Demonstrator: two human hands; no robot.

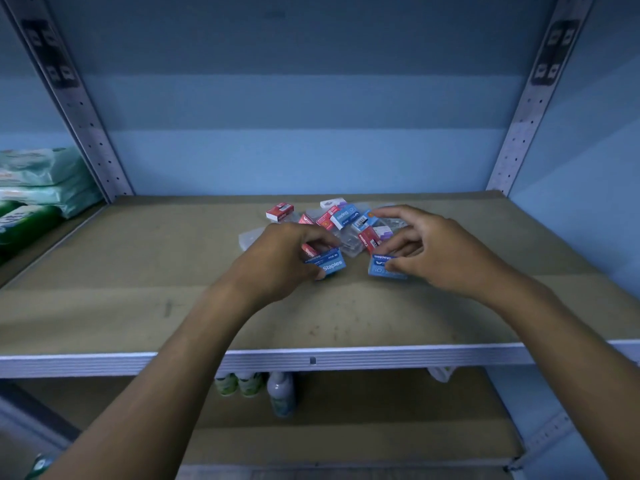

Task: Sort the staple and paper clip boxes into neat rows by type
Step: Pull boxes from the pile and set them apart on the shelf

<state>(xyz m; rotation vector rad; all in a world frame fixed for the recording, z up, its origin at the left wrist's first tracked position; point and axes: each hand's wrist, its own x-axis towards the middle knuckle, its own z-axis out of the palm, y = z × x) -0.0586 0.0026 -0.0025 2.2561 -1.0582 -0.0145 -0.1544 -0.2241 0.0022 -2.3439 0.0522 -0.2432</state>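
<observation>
1. Both hands reach over the brown shelf (138, 306): the left hand (280, 261) curls its fingers round a blue box marked "Staples" (329, 265), and the right hand (436, 251) pinches a second blue staple box (381, 266) with thumb and fingertips.
2. Both held boxes sit on the shelf at the near edge of the pile, slightly apart from each other.
3. Just beyond lies a jumbled pile (346, 221) of blue, red and white small boxes mixed with clear plastic cases; one red box (280, 211) lies at its far left.
4. Most labels are blurred, and the left fingers hide part of another red box.
</observation>
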